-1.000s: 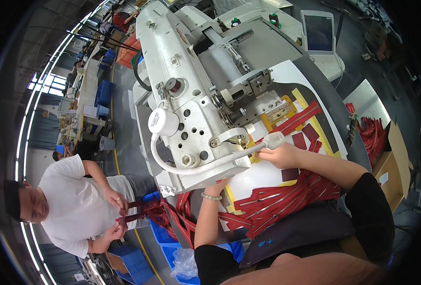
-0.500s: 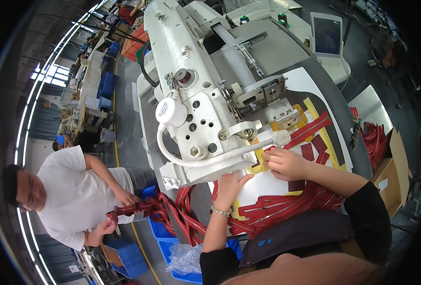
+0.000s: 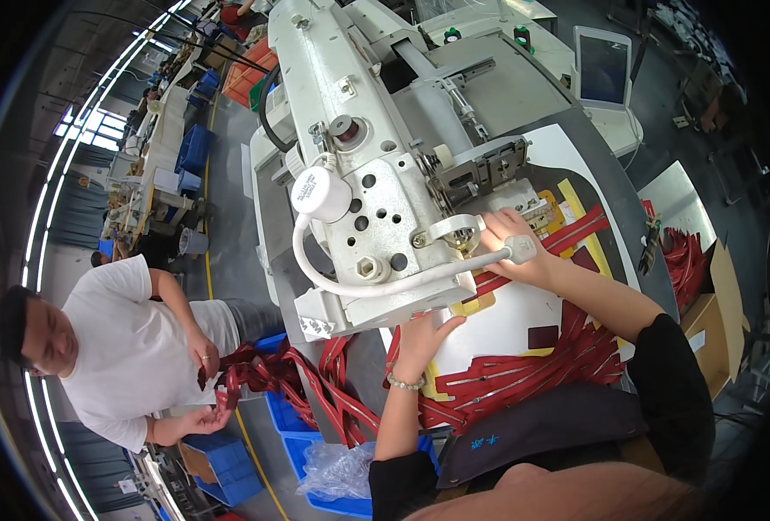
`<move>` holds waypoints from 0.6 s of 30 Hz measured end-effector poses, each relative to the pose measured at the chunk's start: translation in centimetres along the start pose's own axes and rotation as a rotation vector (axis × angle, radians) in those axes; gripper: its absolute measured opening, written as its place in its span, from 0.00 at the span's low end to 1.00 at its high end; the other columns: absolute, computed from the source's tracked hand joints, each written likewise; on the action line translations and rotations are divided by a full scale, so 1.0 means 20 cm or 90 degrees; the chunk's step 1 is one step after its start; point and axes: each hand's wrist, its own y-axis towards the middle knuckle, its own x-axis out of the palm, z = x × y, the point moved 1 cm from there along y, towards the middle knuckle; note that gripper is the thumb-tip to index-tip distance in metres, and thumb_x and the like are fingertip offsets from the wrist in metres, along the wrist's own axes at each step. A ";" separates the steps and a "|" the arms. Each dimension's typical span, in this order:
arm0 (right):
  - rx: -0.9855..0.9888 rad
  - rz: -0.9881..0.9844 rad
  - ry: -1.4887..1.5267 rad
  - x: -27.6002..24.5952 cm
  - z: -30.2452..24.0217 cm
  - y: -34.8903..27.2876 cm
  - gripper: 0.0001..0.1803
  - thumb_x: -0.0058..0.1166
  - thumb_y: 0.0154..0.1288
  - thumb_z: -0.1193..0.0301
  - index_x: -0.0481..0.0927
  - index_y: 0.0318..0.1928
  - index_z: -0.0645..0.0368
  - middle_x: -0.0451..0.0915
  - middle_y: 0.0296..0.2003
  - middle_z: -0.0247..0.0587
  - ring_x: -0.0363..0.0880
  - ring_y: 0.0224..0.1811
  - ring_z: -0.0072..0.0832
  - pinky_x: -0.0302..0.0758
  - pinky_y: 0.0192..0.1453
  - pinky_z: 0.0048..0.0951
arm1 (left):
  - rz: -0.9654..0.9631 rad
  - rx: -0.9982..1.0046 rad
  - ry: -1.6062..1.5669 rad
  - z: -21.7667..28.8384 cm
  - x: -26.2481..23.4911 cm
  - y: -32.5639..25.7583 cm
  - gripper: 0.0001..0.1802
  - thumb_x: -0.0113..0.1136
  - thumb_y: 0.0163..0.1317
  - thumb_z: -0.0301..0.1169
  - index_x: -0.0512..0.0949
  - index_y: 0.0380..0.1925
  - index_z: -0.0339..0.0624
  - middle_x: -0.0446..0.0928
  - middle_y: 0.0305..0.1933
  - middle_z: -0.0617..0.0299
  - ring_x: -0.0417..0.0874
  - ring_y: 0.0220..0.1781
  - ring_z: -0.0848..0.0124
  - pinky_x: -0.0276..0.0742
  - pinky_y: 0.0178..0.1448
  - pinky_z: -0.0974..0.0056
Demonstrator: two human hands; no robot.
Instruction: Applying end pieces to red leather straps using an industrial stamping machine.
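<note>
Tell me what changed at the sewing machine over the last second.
The right hand moved further under the white industrial sewing machine head, onto the red strap. The left hand stayed flat on the white template board. The co-worker in white kept handling red straps.

White worktable (image 3: 524,326), sewing machine (image 3: 376,165), red straps (image 3: 532,382)

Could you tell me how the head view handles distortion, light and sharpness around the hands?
Head view: strong fisheye, with a dark rim and the sewing machine bowed; window glare washes out the far left; even overhead light, soft shadow under the machine head; left hand and right hand on the white template reasonably sharp.
</note>
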 end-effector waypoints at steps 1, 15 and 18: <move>0.027 -0.022 0.003 0.03 0.03 0.00 0.23 0.60 0.50 0.65 0.73 0.45 0.64 0.70 0.44 0.48 0.70 0.46 0.43 0.63 0.54 0.41 | -0.003 -0.002 -0.008 -0.01 0.00 0.00 0.34 0.68 0.48 0.54 0.77 0.45 0.35 0.78 0.37 0.52 0.78 0.39 0.58 0.69 0.50 0.55; 0.097 -0.154 -0.124 -0.03 -0.09 -0.11 0.19 0.62 0.52 0.60 0.75 0.39 0.58 0.70 0.37 0.40 0.71 0.43 0.36 0.63 0.49 0.37 | 0.033 0.018 -0.004 -0.03 0.03 -0.02 0.34 0.70 0.47 0.53 0.77 0.45 0.36 0.79 0.40 0.53 0.79 0.39 0.60 0.72 0.49 0.56; 0.108 -0.231 -0.155 -0.02 -0.11 -0.14 0.19 0.61 0.54 0.59 0.76 0.40 0.59 0.70 0.39 0.43 0.72 0.44 0.37 0.65 0.49 0.37 | 0.056 0.052 0.021 0.00 0.03 -0.02 0.33 0.71 0.46 0.52 0.78 0.43 0.36 0.79 0.37 0.54 0.79 0.37 0.60 0.72 0.47 0.57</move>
